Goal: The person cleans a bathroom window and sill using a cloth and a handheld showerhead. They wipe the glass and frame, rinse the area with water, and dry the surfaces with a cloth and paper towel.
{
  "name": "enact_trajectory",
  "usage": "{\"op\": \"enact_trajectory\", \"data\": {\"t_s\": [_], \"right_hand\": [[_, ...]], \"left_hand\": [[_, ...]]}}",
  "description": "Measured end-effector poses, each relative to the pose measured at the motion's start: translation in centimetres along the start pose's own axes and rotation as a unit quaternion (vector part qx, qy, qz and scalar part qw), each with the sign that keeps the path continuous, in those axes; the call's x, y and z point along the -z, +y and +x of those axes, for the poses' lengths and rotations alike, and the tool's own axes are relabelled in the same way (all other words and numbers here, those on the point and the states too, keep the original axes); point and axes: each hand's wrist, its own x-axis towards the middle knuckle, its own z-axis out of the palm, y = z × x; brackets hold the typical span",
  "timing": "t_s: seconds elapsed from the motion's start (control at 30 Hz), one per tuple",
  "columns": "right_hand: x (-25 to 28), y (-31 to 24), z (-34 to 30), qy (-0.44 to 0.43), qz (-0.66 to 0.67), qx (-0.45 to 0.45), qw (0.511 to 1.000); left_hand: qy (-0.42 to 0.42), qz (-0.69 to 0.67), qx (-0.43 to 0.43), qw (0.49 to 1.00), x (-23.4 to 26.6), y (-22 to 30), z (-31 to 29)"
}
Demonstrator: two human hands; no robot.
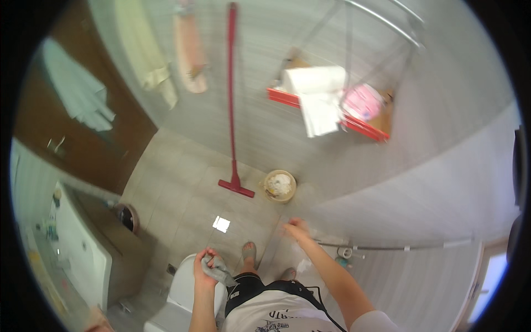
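A crumpled grey cloth (217,271) is gripped in my left hand (206,265), with one end hanging toward my black shorts. This hand is in front of my body, over the white toilet (180,285). My right arm stretches forward and my right hand (297,228) is out past my feet, nearest to the grey wall and the cream waste bin (280,186). Blur and small size hide what its fingers do, and whether it touches anything cannot be made out.
A dark red floor squeegee (236,187) leans on the far wall. A red-edged shelf (285,97) holds a white paper roll (315,81) and a pink package (362,102). Towels (191,52) hang nearby. At left are a white basin (83,243) and a brown door (83,94).
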Motion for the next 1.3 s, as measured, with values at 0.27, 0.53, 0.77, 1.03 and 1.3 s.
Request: {"op": "enact_trajectory", "data": {"t_s": [0.27, 0.53, 0.77, 1.03, 1.3], "right_hand": [[17.6, 15.4, -2.4, -0.222, -0.783, -0.012, 0.581], [12.7, 10.3, 2.1, -0.240, -0.627, 0.047, 0.740], [7.1, 3.8, 4.9, -0.234, -0.486, 0.070, 0.839], [5.5, 3.0, -0.9, -0.258, -0.320, 0.189, 0.892], [11.0, 0.2, -15.3, -0.102, -0.260, 0.298, 0.913]], "left_hand": [[-0.002, -0.035, -0.050, 0.998, 1.3, -2.3, -2.4], [0.143, -0.039, -0.457, 0.877, 8.4, -5.5, -24.9], [0.304, -0.034, -0.790, 0.532, 17.2, -4.0, -49.4], [0.310, -0.056, -0.862, 0.397, 27.3, 7.2, -58.4], [0.217, 0.434, -0.539, 0.689, 5.4, -6.7, -16.0]]}}
